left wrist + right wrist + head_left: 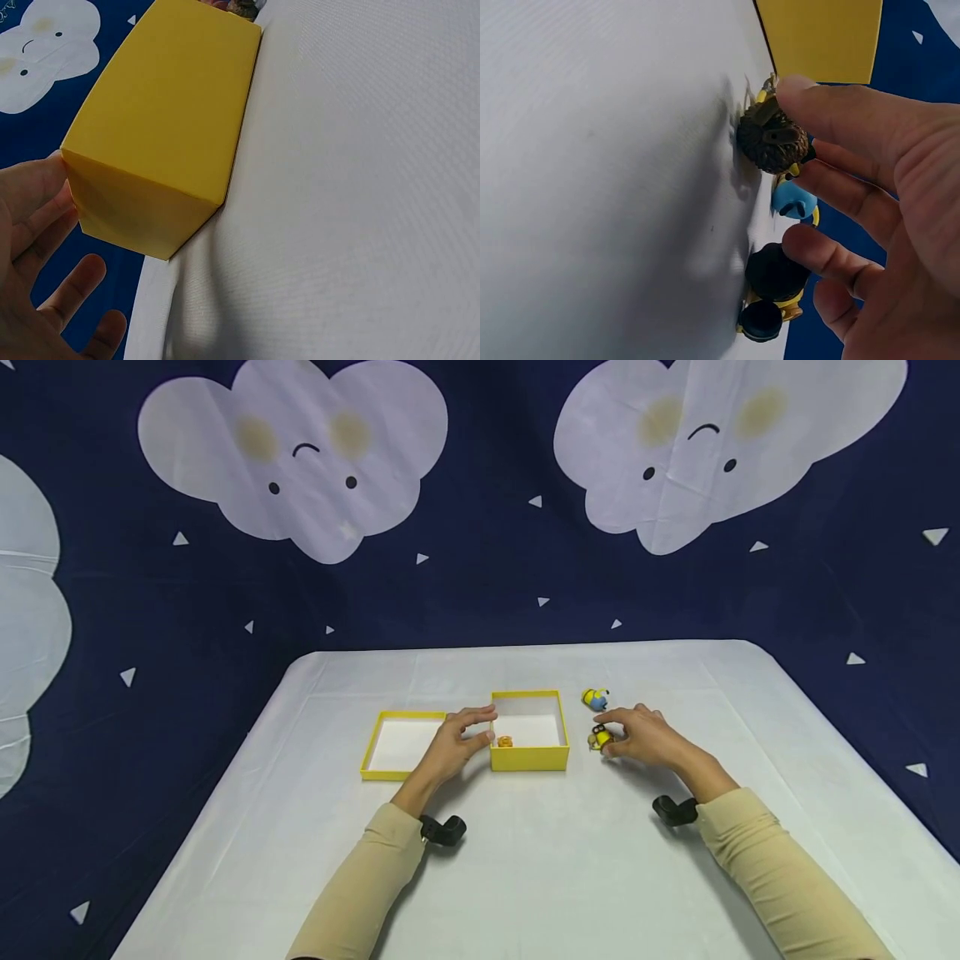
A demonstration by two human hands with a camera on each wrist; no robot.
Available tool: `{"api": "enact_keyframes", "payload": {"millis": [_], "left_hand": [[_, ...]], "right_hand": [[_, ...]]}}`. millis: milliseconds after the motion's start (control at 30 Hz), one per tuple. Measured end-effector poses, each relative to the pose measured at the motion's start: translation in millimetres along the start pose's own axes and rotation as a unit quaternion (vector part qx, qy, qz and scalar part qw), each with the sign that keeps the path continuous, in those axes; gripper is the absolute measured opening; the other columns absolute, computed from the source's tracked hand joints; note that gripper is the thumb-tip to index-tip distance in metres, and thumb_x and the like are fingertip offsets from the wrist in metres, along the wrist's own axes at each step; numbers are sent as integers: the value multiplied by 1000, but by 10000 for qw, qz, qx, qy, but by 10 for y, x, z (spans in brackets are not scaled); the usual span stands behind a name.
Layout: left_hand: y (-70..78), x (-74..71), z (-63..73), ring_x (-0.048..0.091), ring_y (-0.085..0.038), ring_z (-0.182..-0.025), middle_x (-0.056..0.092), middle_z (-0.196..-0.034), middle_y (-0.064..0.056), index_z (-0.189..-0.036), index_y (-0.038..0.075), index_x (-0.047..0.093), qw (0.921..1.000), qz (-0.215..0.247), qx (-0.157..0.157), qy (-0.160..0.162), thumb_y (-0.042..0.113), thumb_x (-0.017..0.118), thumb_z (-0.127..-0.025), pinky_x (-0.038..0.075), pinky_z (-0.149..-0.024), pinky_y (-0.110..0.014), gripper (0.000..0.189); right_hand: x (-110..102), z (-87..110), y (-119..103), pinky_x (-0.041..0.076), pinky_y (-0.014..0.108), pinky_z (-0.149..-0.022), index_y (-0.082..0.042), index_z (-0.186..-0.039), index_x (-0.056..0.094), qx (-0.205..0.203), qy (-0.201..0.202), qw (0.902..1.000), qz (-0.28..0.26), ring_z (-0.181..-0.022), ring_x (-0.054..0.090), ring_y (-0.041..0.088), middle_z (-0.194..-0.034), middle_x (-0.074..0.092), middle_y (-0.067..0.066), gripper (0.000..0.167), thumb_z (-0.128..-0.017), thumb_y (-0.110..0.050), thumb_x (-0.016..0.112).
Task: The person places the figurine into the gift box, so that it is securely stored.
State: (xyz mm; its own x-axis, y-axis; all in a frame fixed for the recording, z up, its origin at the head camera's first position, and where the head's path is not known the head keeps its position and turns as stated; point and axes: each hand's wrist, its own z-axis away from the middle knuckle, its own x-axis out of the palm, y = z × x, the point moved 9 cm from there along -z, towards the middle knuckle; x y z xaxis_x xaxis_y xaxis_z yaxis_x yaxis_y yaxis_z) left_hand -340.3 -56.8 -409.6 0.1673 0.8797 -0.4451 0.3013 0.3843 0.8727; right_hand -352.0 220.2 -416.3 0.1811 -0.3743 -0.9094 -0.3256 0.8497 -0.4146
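Tan sleeves [360,885] crossed the lower part of the head view. Near its center the left hand [453,745], fingers spread, touched the left side of the yellow box [528,760], where an orange piece [505,742] lay. Right of the box, the right hand [649,737] had thumb and fingers around a toy figure [602,739]; whether they pinched it, I could not tell. Grasping that figure seemed the step in hand; the next move called for a firm hold, clear of the blue-and-yellow figure [595,699] above it in the frame.
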Motion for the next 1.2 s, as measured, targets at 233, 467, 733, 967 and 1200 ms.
{"api": "enact_keyframes", "payload": {"millis": [233, 467, 733, 967, 1200], "left_hand": [[-2, 1, -8, 40, -23, -131, 54, -139, 3, -124, 7, 61, 10000, -23, -10, -28, 13, 62, -91, 32, -108, -51, 34], [-6, 4, -10, 39, -24, -132, 54, -139, 3, -125, 7, 61, 10000, -6, -22, -43, 13, 62, -91, 32, -109, -51, 35], [-15, -4, -14, 40, -22, -131, 54, -138, 5, -124, 10, 62, 10000, -16, -47, 6, 14, 63, -90, 33, -109, -50, 34], [-30, -9, -7, 41, -21, -131, 55, -137, 6, -122, 15, 64, 10000, -44, -65, 59, 15, 63, -90, 33, -109, -49, 32], [-36, 5, -13, 42, -22, -128, 55, -138, 5, -124, 8, 62, 10000, 4, 42, 62, 14, 63, -90, 33, -109, -50, 34]], "right_hand": [[25, -1, 2, 31, 34, -77, -13, -127, 59, -56, 120, 9998, 158, -97, 48, 23, -121, 63, 13, 55, -77, -28, 75], [22, 9, 15, 32, 38, -81, -12, -127, 58, -48, 224, 9996, 152, -103, 50, 27, -123, 62, 16, 56, -77, -29, 75], [35, 28, 50, 33, 40, -82, -11, -126, 59, 40, 343, 9993, 126, -106, 51, 29, -124, 62, 15, 56, -77, -32, 76], [53, 36, 58, 33, 41, -81, -11, -127, 59, 142, 383, 9991, 132, -108, 51, 31, -125, 62, 15, 57, -78, -35, 75], [63, 44, 92, 33, 43, -83, -11, -127, 58, 236, 384, 9989, 109, -114, 50, 35, -126, 61, 15, 58, -78, -38, 74]]}}
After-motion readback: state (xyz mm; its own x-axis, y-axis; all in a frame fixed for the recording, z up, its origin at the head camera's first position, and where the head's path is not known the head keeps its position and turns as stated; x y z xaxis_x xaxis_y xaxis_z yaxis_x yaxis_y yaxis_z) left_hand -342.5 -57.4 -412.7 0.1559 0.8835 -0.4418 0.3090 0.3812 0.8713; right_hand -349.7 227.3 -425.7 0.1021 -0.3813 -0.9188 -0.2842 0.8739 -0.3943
